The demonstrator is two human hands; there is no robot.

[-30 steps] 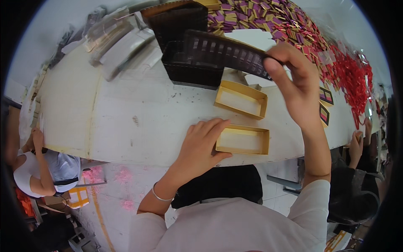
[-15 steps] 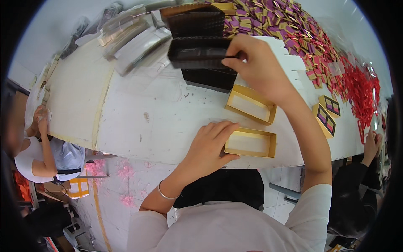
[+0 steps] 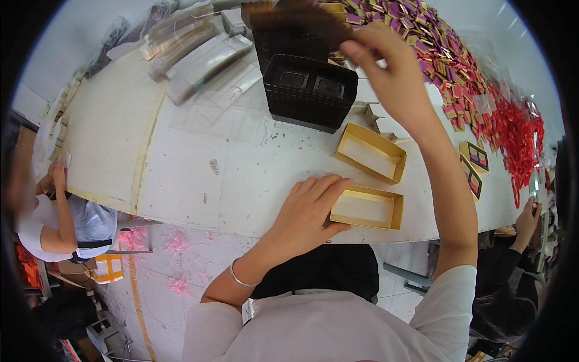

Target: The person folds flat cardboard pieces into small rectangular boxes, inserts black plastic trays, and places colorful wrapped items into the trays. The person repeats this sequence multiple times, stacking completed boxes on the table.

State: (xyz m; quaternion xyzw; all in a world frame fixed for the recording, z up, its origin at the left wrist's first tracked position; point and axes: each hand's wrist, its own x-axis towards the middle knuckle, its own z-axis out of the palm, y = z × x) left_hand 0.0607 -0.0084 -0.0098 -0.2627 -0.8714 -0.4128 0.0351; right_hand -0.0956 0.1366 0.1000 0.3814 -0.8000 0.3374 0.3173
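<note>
My left hand [image 3: 310, 208] is closed on the left end of a shallow gold open box [image 3: 368, 224], thumb at the near corner and fingers over the far side. The box lies near the table's front edge and looks empty. My right hand [image 3: 389, 69] is raised at the far side, its fingers pinching the right end of a dark plastic tray [image 3: 301, 27], which is smeared by motion. Below it stands a stack of black plastic trays [image 3: 310, 96] with moulded recesses. A second gold open box [image 3: 369, 172] lies tilted just beyond the first.
Two filled gold boxes with dark lids [image 3: 474, 155] lie at the right. Behind are a heap of small purple and gold pieces [image 3: 416, 42] and a red ribbon pile [image 3: 512, 133]. Clear plastic sleeves [image 3: 205, 69] lie at the back left. People sit at both sides.
My right hand has lifted the dark tray up and away from the black stack, toward the far edge. My left hand stays on the gold box.
</note>
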